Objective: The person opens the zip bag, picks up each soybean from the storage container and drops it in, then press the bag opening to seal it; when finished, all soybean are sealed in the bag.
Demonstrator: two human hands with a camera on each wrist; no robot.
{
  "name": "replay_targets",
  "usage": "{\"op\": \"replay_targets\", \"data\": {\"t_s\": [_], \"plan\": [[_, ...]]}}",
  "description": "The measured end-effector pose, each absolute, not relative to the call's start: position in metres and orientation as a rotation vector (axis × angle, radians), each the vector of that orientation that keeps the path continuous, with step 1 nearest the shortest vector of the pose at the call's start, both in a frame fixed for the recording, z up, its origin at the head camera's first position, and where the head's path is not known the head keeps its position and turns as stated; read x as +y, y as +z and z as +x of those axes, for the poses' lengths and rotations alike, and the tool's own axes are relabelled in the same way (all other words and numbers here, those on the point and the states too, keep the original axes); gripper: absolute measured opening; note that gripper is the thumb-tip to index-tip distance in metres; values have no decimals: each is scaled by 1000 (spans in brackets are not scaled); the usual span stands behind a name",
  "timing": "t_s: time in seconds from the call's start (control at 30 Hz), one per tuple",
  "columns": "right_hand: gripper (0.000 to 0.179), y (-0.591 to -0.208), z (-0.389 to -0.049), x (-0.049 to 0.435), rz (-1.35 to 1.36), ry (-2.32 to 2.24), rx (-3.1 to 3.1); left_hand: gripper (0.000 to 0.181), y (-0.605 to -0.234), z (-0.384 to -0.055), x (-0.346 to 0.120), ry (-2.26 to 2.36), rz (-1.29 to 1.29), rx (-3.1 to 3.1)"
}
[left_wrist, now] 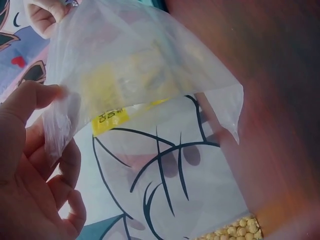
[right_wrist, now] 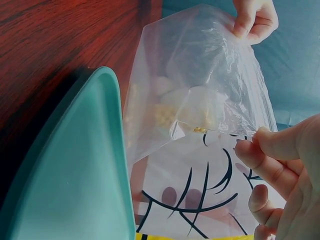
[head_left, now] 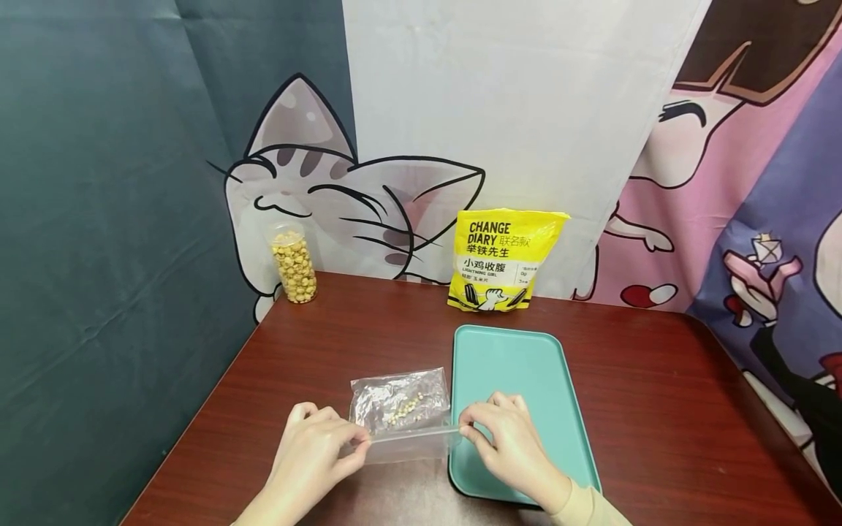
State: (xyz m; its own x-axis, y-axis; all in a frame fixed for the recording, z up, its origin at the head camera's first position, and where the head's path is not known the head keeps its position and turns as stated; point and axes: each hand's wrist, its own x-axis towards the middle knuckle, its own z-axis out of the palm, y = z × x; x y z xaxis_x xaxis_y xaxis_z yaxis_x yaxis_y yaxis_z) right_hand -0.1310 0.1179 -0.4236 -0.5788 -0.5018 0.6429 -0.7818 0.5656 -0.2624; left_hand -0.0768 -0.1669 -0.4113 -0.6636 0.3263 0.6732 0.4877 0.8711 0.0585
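A clear plastic bag (head_left: 375, 402) is stretched between the two hands above the table, just left of the tray. Small pale yellow pieces (head_left: 404, 410) show in or through its film; which of the two I cannot tell. My left hand (head_left: 316, 449) pinches the left end of the bag's near edge between thumb and fingers. At the opposite end, my right hand (head_left: 509, 446) pinches the same edge, above the tray's left side. Seen from the left wrist, the film (left_wrist: 135, 55) hangs from both hands. In the right wrist view, the right thumb and index finger (right_wrist: 250, 152) meet at the bag's edge.
A turquoise tray (head_left: 509, 358) lies on the dark red wooden table (head_left: 658, 394), under and beyond the right hand. Behind it stands a yellow printed pouch (head_left: 503, 259). A clear jar of popcorn-like balls (head_left: 294, 267) is at the back left, against the cartoon cloth (head_left: 421, 88).
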Motion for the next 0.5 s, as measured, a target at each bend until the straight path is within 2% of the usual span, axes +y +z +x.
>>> {"op": "replay_targets", "data": {"t_s": [0.23, 0.5], "plan": [[24, -425, -131, 117, 1032, 747, -2279, 16, -412, -73, -170, -317, -571, -2367], [20, -426, -130, 118, 1025, 743, -2310, 14, -413, -72, -174, -312, -576, -2348]]}}
